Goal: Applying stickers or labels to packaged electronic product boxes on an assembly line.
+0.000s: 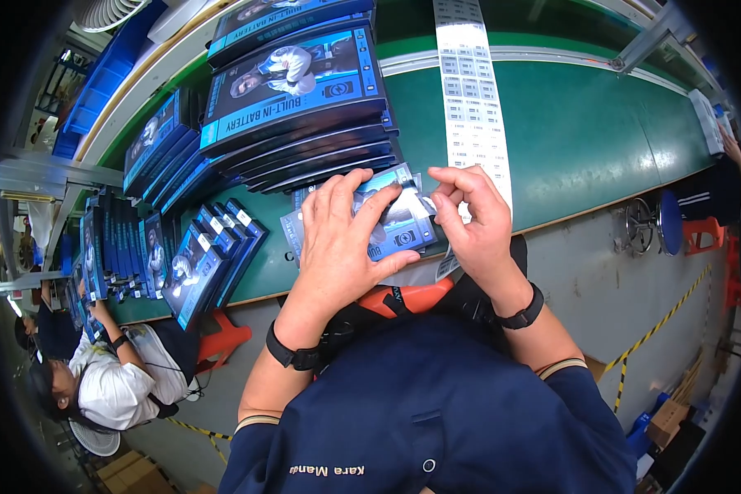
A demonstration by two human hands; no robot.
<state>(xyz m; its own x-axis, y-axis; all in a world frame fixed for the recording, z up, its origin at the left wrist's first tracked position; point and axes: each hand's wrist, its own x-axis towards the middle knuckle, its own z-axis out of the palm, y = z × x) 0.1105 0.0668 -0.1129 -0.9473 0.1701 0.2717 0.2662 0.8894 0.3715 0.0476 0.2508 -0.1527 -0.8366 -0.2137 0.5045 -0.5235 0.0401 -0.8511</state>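
Observation:
In front of me a flat blue printed box (410, 234) lies on another similar one at the table's near edge. My left hand (342, 235) rests on it, fingers spread and pressed against its face. Just right of the box, my right hand (473, 222) pinches a small pale sticker (424, 203) between thumb and forefinger, at the box's right edge. A long white sheet of small labels (473, 103) runs away from me across the table, its near part passing behind my right hand.
A tall leaning stack of blue-black boxes (296, 86) stands beyond my left hand, with smaller stacks (210, 255) to the left. The green table (584, 123) extends right. Co-workers sit at far left, one in a white shirt (115, 379), and far right. An orange stool (222, 342) stands left.

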